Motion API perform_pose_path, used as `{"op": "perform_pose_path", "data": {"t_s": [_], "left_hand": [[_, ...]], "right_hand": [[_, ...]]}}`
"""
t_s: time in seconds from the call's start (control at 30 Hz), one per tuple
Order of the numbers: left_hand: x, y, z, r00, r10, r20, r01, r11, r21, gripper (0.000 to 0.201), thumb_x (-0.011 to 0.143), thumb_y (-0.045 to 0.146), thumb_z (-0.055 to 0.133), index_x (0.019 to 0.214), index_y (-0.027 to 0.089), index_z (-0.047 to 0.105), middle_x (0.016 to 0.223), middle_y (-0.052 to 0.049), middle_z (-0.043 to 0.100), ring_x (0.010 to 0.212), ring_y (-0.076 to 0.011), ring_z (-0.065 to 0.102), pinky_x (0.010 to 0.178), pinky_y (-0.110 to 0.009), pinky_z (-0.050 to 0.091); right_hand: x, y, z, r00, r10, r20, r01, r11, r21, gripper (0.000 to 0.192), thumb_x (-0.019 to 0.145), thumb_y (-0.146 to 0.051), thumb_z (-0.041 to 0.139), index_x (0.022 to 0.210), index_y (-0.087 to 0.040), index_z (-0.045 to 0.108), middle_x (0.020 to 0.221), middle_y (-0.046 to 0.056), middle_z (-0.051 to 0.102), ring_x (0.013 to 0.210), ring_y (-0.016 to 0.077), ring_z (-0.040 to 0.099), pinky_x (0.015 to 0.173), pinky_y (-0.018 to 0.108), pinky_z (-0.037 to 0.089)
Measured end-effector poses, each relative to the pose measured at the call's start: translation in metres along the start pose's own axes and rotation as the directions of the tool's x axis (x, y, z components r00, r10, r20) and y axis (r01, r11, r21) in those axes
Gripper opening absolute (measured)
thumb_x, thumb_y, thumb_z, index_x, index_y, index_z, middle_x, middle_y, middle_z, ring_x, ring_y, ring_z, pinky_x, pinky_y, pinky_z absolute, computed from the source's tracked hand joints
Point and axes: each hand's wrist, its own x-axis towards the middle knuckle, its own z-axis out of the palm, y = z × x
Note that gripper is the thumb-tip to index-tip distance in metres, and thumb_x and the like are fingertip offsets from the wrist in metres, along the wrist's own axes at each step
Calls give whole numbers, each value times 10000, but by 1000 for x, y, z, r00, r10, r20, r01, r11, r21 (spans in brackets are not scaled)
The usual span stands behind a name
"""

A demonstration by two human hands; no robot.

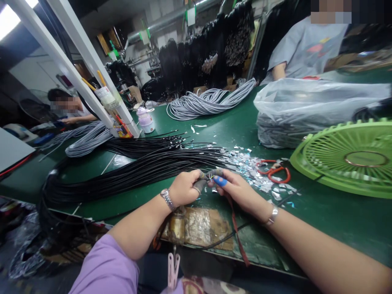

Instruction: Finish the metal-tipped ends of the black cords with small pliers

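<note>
Close together in the middle of the view, both hands pinch the stripped end of a cable, where thin light-coloured wires (210, 177) show between the fingertips. My left hand (184, 188), with a watch at the wrist, is closed on the cable from the left. From the right, my right hand (234, 188) is closed at the wires; its thumb has a blue wrap, and grey wraps cover other fingertips. A dark red strip (235, 228) hangs below my right hand. Just behind the hands lies a thick bundle of black cables (131, 173), their ends pointing right.
Foil and plastic scraps (245, 163) litter the green table (324, 228) around red-handled scissors (275, 171). A green fan (346, 159) and a plastic bag (306, 110) stand right. Grey cable coils (208, 104) and a lilac bottle (145, 120) lie behind. Two people (306, 49) sit across.
</note>
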Motion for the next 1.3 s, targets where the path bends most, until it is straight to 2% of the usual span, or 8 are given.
{"op": "perform_pose_path", "data": {"t_s": [0.17,0.37,0.67,0.8,0.9,0.97,1.13,1.3], "left_hand": [[1,-1,1,1000,8,-19,-8,1000,-1,108,804,206,494,706,169,520,601,17,538,534,-94,455,511,-205,317],[1,-1,1,1000,-8,1,8,999,-53,69,788,178,499,730,164,533,610,18,565,540,-93,484,516,-198,349],[1,-1,1,999,-9,34,14,991,-134,85,791,209,521,728,157,543,600,24,563,533,-83,494,510,-188,365],[4,-1,2,984,-139,113,171,915,-365,123,810,273,519,766,158,527,553,38,553,422,-60,449,435,-178,332],[7,0,1,948,-257,186,317,794,-519,225,807,382,542,775,165,489,522,55,542,329,-40,370,363,-173,262],[8,0,1,936,-281,209,351,747,-565,293,785,441,573,751,170,466,508,62,534,315,-34,360,350,-168,242],[8,2,0,917,-258,304,392,728,-563,374,757,513,614,771,162,484,501,69,536,310,-27,364,345,-161,252],[5,3,-3,825,-166,540,439,790,-428,415,773,555,594,711,161,479,547,36,576,354,-39,445,364,-163,304]], "right_hand": [[0,-1,2,1000,14,12,-15,1000,27,394,698,-580,663,819,-207,622,698,19,619,526,121,460,505,270,410],[-1,-4,2,1000,-12,21,12,1000,10,444,745,-658,582,731,-214,603,505,-28,491,490,124,435,504,273,385],[2,6,2,1000,12,-16,-12,1000,14,440,771,-638,564,721,-202,597,499,-32,482,473,112,414,464,253,334],[3,9,-1,997,-28,-78,23,998,-65,386,807,-582,538,773,-206,617,572,-10,546,494,120,435,478,258,367],[3,10,-2,993,-84,-86,79,995,-54,380,760,-538,619,964,-217,620,819,40,648,590,141,514,535,275,436],[3,12,-3,987,-130,-96,122,989,-84,450,710,-497,689,1060,-227,607,930,55,658,625,150,539,571,293,468],[5,13,-4,974,-183,-135,159,972,-172,278,786,-482,601,881,-232,675,802,47,670,760,216,601,725,364,509],[5,10,-4,983,-139,-120,123,983,-135,237,761,-464,617,760,-232,661,740,38,653,735,212,590,698,345,487]]}}
